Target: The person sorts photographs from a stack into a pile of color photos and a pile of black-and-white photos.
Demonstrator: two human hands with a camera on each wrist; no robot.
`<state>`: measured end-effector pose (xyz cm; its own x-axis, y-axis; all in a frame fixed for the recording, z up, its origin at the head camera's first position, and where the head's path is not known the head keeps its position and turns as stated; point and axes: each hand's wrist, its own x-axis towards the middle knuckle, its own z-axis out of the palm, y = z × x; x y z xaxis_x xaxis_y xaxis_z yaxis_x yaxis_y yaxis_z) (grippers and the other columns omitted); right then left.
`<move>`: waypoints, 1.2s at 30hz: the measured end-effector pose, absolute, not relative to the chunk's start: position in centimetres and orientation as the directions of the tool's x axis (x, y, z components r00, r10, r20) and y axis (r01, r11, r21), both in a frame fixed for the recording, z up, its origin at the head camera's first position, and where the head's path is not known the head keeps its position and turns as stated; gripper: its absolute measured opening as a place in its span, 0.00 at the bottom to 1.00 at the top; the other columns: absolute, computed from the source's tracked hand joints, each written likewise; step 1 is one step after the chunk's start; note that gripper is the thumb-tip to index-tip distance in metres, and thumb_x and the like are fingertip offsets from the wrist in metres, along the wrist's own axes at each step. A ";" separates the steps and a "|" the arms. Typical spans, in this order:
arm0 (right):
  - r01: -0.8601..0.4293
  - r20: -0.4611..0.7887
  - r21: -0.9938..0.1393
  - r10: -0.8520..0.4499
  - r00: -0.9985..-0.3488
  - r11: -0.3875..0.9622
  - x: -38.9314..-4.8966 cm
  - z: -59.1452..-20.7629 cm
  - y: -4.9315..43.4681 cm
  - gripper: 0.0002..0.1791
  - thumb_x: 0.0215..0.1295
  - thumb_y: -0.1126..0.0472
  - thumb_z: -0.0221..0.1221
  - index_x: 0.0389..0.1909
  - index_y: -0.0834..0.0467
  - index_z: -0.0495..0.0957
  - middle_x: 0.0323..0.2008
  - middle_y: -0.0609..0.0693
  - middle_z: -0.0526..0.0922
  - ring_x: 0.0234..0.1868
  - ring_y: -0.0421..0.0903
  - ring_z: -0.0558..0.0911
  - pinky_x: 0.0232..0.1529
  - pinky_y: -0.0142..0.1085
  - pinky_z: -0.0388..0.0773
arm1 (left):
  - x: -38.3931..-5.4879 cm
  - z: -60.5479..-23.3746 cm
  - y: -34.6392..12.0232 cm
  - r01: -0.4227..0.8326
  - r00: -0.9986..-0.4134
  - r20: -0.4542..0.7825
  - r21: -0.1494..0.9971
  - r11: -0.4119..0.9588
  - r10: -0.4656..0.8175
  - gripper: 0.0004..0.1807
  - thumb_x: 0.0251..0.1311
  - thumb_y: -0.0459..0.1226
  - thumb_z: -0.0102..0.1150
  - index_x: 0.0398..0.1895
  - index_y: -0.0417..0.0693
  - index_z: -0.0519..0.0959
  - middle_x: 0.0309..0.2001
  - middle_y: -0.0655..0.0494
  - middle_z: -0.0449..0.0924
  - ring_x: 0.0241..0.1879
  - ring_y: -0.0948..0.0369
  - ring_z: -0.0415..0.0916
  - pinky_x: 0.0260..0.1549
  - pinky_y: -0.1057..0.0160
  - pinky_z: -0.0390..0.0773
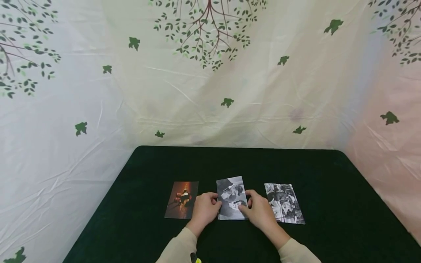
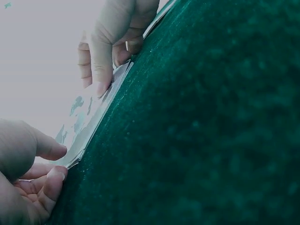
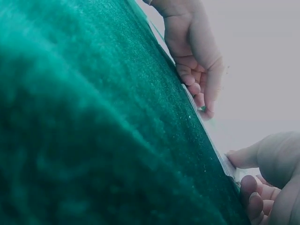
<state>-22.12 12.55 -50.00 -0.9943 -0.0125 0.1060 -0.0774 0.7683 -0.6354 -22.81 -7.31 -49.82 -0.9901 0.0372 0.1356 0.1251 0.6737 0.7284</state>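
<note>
A small stack of black-and-white photo prints (image 1: pixel 231 193) lies at the middle of the dark green table, its far end slightly askew. My left hand (image 1: pixel 205 208) pinches its left edge between thumb and fingers. On the opposite side my right hand (image 1: pixel 260 210) grips the right edge, thumb on top of the print. Several layered sheet edges (image 2: pixel 75 161) show at the near corner in the left wrist view. From the right wrist, the stack (image 3: pixel 226 164) appears edge-on, low over the cloth, with both hands at its sides.
To the left lies an orange-brown photo print (image 1: pixel 182 200), partly beside my left wrist. Another black-and-white print (image 1: pixel 285 202) lies to the right, close to my right hand. The green cloth-covered table (image 1: pixel 240 160) ends at a pale curtain (image 1: pixel 184 109) with leaf patterns.
</note>
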 end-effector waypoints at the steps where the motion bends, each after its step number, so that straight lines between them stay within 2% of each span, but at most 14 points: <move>1: -0.077 0.106 -0.638 -0.012 -0.994 0.766 -22.1 -50.0 12.5 0.27 0.53 0.54 0.70 0.54 0.57 0.75 0.22 0.45 0.71 0.19 0.42 0.68 0.21 0.36 0.65 | -22.8 -49.8 -7.3 0.125 -0.990 0.135 0.728 0.674 0.038 0.14 0.56 0.36 0.66 0.45 0.39 0.83 0.21 0.63 0.72 0.22 0.65 0.68 0.22 0.66 0.69; 7: -0.096 0.132 -0.666 -0.010 -0.991 0.740 -22.2 -50.0 12.5 0.21 0.60 0.54 0.65 0.51 0.59 0.78 0.20 0.44 0.72 0.18 0.41 0.70 0.22 0.36 0.67 | -22.8 -49.7 -7.5 0.116 -0.992 0.124 0.742 0.661 0.035 0.15 0.58 0.38 0.65 0.46 0.39 0.82 0.22 0.62 0.72 0.22 0.64 0.68 0.22 0.65 0.69; 12: -0.131 0.184 -0.680 -0.005 -0.983 0.721 -22.4 -50.1 12.6 0.17 0.60 0.55 0.65 0.47 0.60 0.81 0.19 0.43 0.74 0.18 0.40 0.70 0.23 0.35 0.68 | -23.0 -49.6 -7.4 0.116 -0.990 0.136 0.747 0.655 0.020 0.14 0.58 0.37 0.65 0.45 0.39 0.82 0.22 0.61 0.72 0.22 0.64 0.68 0.22 0.65 0.69; 21: -0.123 0.175 -0.741 0.013 -0.984 0.660 -22.3 -50.2 12.6 0.20 0.61 0.57 0.64 0.53 0.60 0.77 0.21 0.43 0.76 0.19 0.40 0.72 0.23 0.34 0.69 | -22.8 -49.4 -7.2 0.132 -0.983 0.185 0.750 0.648 -0.014 0.11 0.57 0.34 0.65 0.42 0.40 0.83 0.24 0.60 0.76 0.24 0.65 0.70 0.23 0.65 0.71; 31: -0.099 0.176 -0.846 0.100 -0.979 0.524 -22.4 -50.0 12.9 0.12 0.66 0.57 0.60 0.48 0.56 0.80 0.25 0.46 0.82 0.15 0.41 0.77 0.18 0.34 0.74 | -23.0 -49.4 -7.0 0.139 -0.969 0.230 0.815 0.563 -0.093 0.06 0.56 0.33 0.65 0.37 0.44 0.85 0.24 0.61 0.78 0.22 0.67 0.71 0.22 0.66 0.72; 36: -0.125 0.224 -0.862 0.147 -0.964 0.492 -22.3 -49.9 13.0 0.11 0.65 0.57 0.61 0.45 0.56 0.82 0.26 0.47 0.82 0.16 0.40 0.77 0.18 0.33 0.74 | -23.1 -49.4 -6.7 0.106 -0.974 0.190 0.861 0.497 -0.122 0.06 0.57 0.34 0.66 0.37 0.46 0.85 0.25 0.61 0.79 0.24 0.67 0.73 0.24 0.66 0.73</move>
<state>-22.35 12.97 -49.91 -0.9635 0.1471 0.2235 -0.1247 0.4921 -0.8615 -23.10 -6.74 -49.41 -0.9741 -0.1219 0.1905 0.1062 0.4970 0.8612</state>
